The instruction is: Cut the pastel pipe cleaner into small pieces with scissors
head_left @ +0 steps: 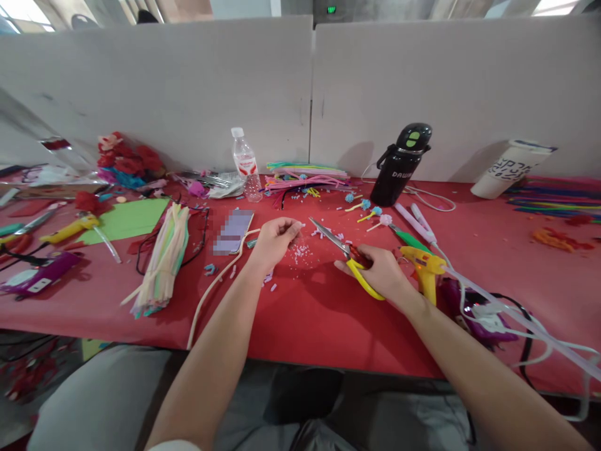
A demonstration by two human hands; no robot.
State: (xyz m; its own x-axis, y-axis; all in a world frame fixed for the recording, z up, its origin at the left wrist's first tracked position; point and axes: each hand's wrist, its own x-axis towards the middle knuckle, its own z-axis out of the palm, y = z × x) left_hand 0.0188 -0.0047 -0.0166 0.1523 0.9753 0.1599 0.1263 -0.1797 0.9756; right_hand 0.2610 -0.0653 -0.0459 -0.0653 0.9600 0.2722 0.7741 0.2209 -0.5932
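My left hand (pixel 276 242) is closed in a pinch, with a small pale pink piece (pixel 302 225) showing at its fingertips. My right hand (pixel 385 273) grips scissors (pixel 331 237) by their yellow and red handles. Their blades point up and left, toward the pinched piece but apart from it. Between and below the hands, tiny pale pink clippings (pixel 301 253) lie scattered on the red tabletop (pixel 323 316). Several small pompom-like balls on short stems (pixel 375 213), blue and pink, lie beyond the scissors.
A yellow glue gun (pixel 425 269) with a long clear stick is right of my right hand. Behind stand a black flask (pixel 399 169), a plastic bottle (pixel 245 164) and a white cup (pixel 507 169). A pipe-cleaner bundle (pixel 164 260) and a phone (pixel 237 230) lie left.
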